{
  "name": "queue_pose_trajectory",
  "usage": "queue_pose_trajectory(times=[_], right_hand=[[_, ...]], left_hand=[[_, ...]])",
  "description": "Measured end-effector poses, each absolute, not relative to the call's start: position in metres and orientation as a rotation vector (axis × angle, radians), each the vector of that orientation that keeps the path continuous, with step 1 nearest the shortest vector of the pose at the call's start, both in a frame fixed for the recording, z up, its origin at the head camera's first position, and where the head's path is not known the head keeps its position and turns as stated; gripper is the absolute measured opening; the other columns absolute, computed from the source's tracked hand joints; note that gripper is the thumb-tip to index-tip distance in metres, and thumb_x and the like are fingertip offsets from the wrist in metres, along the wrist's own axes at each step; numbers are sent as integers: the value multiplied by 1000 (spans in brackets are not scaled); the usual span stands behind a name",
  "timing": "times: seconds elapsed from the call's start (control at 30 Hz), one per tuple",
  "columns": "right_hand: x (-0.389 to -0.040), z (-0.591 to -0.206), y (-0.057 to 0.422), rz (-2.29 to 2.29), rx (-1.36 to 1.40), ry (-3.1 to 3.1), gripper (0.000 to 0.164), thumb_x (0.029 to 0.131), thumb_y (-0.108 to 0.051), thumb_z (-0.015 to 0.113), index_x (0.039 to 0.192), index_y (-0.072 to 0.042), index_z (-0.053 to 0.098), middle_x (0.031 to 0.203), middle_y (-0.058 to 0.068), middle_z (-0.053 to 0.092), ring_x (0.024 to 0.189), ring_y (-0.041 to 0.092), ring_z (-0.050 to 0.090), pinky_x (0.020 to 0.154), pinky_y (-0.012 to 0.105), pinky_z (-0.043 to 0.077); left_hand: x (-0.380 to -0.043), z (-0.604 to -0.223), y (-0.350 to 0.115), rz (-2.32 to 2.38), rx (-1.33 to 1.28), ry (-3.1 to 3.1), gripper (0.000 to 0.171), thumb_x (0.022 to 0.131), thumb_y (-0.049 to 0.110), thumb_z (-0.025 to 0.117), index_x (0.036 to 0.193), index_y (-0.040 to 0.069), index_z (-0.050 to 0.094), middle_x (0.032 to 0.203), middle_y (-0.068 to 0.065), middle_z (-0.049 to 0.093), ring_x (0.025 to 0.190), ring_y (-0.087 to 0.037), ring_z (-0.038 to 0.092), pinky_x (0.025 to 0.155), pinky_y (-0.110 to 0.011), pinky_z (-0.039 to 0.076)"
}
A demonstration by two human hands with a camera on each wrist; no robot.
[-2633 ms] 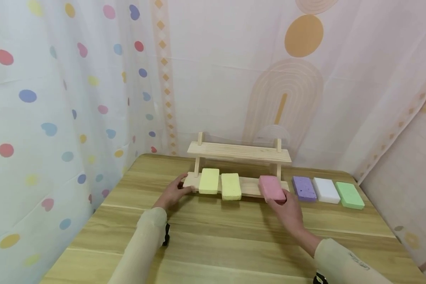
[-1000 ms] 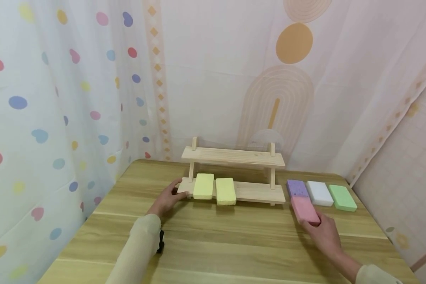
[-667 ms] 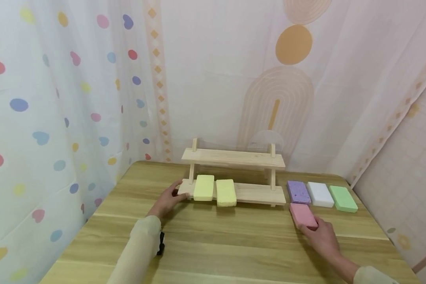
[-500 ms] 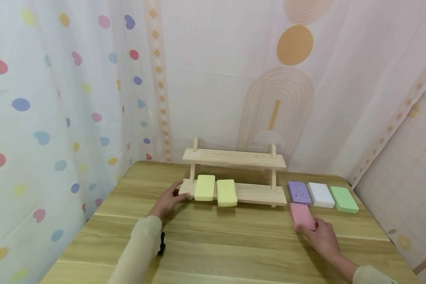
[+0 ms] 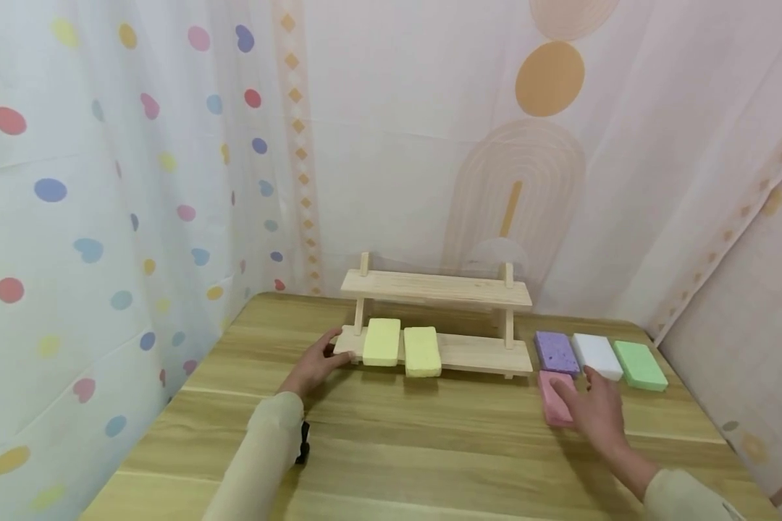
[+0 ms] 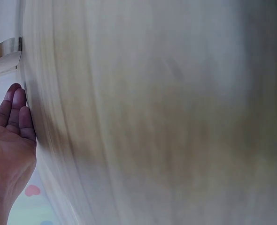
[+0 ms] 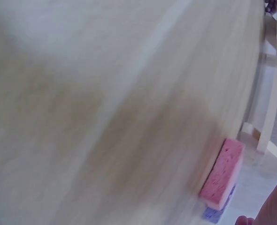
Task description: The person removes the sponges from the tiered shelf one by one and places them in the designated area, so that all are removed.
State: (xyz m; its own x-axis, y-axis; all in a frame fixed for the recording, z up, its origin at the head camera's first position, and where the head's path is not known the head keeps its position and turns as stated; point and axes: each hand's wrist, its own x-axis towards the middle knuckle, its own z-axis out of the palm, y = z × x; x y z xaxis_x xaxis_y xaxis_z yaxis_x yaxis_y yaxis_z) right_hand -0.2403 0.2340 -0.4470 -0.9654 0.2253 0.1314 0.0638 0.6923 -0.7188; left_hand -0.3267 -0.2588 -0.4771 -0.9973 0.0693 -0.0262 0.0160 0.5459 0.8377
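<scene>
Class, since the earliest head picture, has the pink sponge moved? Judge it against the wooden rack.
Yes, rightward: first over the lower shelf of the wooden rack, the pink sponge now lies right of the rack, in front of the purple sponge.

The head camera, highest and farthest, looks forward and down across the wood-grain table [image 5: 391, 449] toward its back edge and the white patterned curtain [image 5: 391, 181]. Both wrist cameras look from close above the table, turned sideways: the left along the bare left hand [image 5: 316, 365], the right past the bare right hand [image 5: 599, 412] to the rectangular pink sponge [image 7: 223, 173]. Head and right-wrist views share that sponge; the two-tier pale wooden shelf [image 5: 436, 287] shows partly in both wrist views.
</scene>
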Motion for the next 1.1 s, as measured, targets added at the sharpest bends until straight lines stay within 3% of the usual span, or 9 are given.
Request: queue_pose_trajectory(times=[0.3, 0.47, 0.6, 0.7, 0.93, 1.1], right_hand=[[-247, -443, 201, 1285, -202, -2631, 87, 92, -44, 69, 145, 16, 33, 132, 39, 45, 118, 46, 48, 95, 56, 44], [-254, -440, 182, 1307, -100, -2588, 70, 93, -41, 68, 134, 13, 49, 119, 32, 57, 101, 37, 55, 82, 47, 49], [-260, -439, 169, 1352, -77, -2589, 70, 94, -41, 68, 136, 11, 48, 124, 30, 52, 107, 39, 51, 86, 50, 47], [-263, -439, 161, 1366, -88, -2604, 80, 94, -41, 68, 145, 12, 38, 138, 32, 42, 124, 44, 44, 98, 56, 41], [-269, -434, 141, 1332, -54, -2620, 82, 92, -40, 70, 145, 13, 37, 138, 34, 42, 125, 47, 45, 98, 57, 42], [-274, -426, 126, 1278, -17, -2698, 86, 91, -50, 67, 149, 5, 35, 145, 28, 40, 129, 43, 44, 100, 57, 41]], left_hand=[[-327, -481, -260, 1457, 89, 2715, 81, 93, 49, 67, 157, 19, 29, 142, -24, 47, 131, -39, 44, 106, -58, 34], [-327, -480, -259, 1468, 78, 2717, 80, 92, 50, 67, 156, 20, 31, 143, -24, 47, 132, -39, 43, 107, -58, 34], [-328, -480, -259, 1466, 74, 2730, 79, 92, 49, 68, 156, 20, 32, 142, -23, 47, 131, -38, 44, 106, -58, 35], [-328, -480, -258, 1455, 81, 2737, 78, 93, 48, 67, 156, 19, 31, 142, -24, 48, 131, -39, 44, 106, -58, 35], [-327, -480, -257, 1475, 77, 2720, 79, 92, 48, 68, 156, 19, 32, 140, -23, 48, 129, -39, 45, 105, -58, 35], [-328, -479, -258, 1479, 78, 2711, 80, 92, 50, 68, 156, 20, 31, 141, -23, 47, 130, -39, 44, 106, -58, 35]])
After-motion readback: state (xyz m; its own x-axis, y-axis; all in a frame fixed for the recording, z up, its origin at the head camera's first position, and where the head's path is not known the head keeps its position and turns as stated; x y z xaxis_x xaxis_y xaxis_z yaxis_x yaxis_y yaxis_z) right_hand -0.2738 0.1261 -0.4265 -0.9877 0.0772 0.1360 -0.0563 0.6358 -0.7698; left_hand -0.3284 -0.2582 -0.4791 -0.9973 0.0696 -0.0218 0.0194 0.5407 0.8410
